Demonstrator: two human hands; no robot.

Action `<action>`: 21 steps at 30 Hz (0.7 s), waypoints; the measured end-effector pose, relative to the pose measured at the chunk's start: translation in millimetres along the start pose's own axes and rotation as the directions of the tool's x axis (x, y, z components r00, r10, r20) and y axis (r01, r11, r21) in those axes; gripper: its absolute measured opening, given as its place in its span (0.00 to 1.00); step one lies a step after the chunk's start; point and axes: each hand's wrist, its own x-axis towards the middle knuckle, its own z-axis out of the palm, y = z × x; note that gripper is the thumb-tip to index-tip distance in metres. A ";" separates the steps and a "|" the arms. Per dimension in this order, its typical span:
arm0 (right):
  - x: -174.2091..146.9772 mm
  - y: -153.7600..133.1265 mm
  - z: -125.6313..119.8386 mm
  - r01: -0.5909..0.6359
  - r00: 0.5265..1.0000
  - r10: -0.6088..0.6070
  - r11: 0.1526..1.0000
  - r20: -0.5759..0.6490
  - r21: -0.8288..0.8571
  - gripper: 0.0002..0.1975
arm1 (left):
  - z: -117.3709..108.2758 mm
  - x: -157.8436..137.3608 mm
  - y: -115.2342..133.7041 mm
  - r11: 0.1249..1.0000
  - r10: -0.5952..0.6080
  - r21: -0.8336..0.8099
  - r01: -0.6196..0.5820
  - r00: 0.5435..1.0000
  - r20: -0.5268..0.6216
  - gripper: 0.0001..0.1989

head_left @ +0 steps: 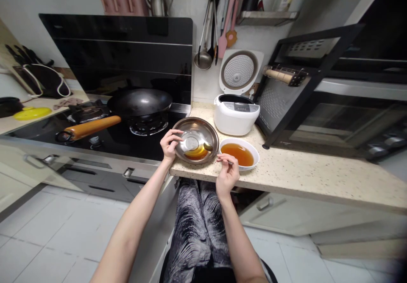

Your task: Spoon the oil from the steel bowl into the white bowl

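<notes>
A shiny metal bowl stands at the counter's front edge, with a small pool of amber liquid gathered at its near side. My left hand grips the bowl's left rim, fingers over the inside. Between the fingertips of my right hand is the handle of a spoon, whose head is inside the metal bowl, just over the liquid; whether it touches it I cannot tell. Directly right of the metal bowl, a white bowl holds more orange-brown liquid, partly behind my right hand.
Behind the bowls stands a white rice cooker with its lid up. A black wok with a wooden handle sits on the stove at left. The oven and its black rack occupy the right side.
</notes>
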 end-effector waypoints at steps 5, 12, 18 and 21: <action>8.9 -4.0 -6.6 0.014 0.998 -0.017 0.999 -0.054 -0.049 0.08 | 0.0 0.7 0.4 0.999 0.033 -0.018 -0.033 0.999 0.011 0.14; 22.3 -4.1 -24.5 0.042 0.984 -0.060 0.993 -0.167 -0.109 0.08 | -0.4 0.8 1.6 0.999 0.035 -0.013 -0.035 0.999 0.014 0.14; 23.6 2.6 -37.5 0.087 0.979 -0.117 0.980 -0.168 -0.177 0.08 | -0.4 0.7 3.2 1.000 0.010 0.016 -0.010 1.000 0.010 0.14; 20.9 5.6 -42.4 0.116 0.981 -0.148 0.966 -0.126 -0.230 0.08 | -0.3 0.8 2.7 1.000 0.010 0.019 -0.010 1.000 0.006 0.14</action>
